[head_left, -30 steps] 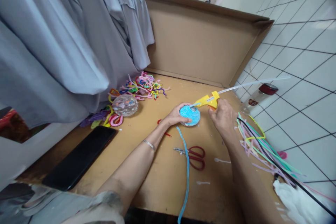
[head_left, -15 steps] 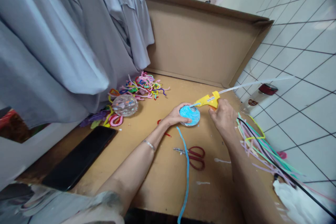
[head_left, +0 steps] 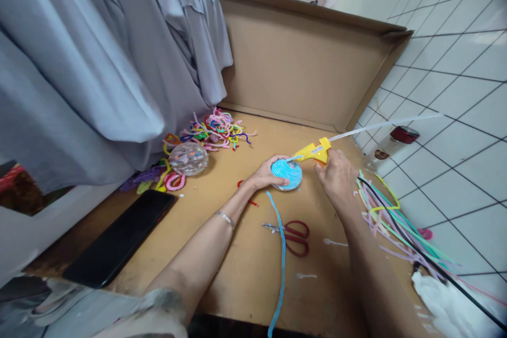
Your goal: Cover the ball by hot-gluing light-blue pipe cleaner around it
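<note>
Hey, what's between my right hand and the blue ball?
The glue gun, held in the right hand and pointing at the ball; the head view shows it.

Most fingers of left hand (head_left: 266, 173) hidden behind blue ball (head_left: 287, 176). Handle of yellow glue gun (head_left: 315, 151) covered by right hand (head_left: 336, 177); sticker lettering too small to read. Clear glue stick (head_left: 372, 128) blurs toward 3 o'clock. Blue strip (head_left: 282, 259) hides part of scissors (head_left: 298, 238), runs off bottom edge at 6 o'clock. Grey cloth (head_left: 99, 63) cut off at 10 o'clock, black cable (head_left: 436, 264) at 4.
</note>
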`<state>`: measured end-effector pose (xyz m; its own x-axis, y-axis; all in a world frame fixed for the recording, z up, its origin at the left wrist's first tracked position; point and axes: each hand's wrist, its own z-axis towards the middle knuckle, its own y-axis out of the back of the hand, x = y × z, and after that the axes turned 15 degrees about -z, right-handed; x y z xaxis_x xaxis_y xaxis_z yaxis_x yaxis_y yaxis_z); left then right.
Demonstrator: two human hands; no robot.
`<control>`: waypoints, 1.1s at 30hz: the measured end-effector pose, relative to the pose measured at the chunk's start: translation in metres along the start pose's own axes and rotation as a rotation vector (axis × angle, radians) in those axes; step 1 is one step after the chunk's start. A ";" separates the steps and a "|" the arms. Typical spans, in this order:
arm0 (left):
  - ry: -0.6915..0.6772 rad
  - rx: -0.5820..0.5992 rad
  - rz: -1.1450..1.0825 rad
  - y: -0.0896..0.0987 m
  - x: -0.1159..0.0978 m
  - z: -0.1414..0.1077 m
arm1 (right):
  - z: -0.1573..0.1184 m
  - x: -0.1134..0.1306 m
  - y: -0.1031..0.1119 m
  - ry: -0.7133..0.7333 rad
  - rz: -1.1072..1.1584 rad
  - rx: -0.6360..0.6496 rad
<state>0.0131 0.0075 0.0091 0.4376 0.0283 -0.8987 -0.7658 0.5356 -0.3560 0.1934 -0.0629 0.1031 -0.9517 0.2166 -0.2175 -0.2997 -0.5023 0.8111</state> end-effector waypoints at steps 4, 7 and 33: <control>-0.013 -0.006 0.013 0.001 0.001 0.000 | 0.000 -0.002 -0.001 0.006 0.012 -0.015; -0.011 -0.004 0.019 0.002 0.002 0.001 | 0.000 -0.002 -0.002 0.004 0.025 -0.031; -0.020 -0.001 0.044 0.003 0.002 0.000 | 0.001 -0.005 0.009 0.018 0.007 0.033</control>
<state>0.0122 0.0090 0.0061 0.4125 0.0689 -0.9083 -0.7849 0.5330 -0.3160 0.1951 -0.0679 0.1122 -0.9550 0.1975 -0.2214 -0.2908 -0.4761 0.8299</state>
